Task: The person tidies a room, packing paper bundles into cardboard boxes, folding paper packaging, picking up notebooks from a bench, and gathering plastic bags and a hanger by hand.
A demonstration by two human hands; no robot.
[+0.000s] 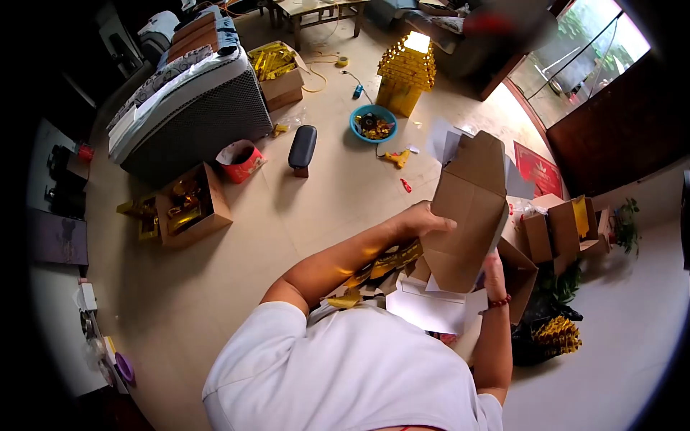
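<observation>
Both of my hands hold a flat, creased piece of brown cardboard (467, 208), raised in front of my body at a tilt. My left hand (425, 219) grips its left edge, thumb lying on the brown face and fingers hidden behind. At the lower right edge, my right hand (494, 276) closes on the same cardboard; a red bead bracelet circles that wrist. White-faced card (424, 305) lies below it near my lap. Gold patterned card strips (388, 264) show beside my left forearm. Pale sheets stick out behind the cardboard's upper part.
A gold tiered paper house (402, 75) stands ahead, near a blue basin (374, 123) of scraps and a yellow glue gun (397, 159). A dark padded stool (302, 149), a red bucket (241, 161) and a box of gold pieces (215, 205) are left. Open cartons (560, 230) crowd the right.
</observation>
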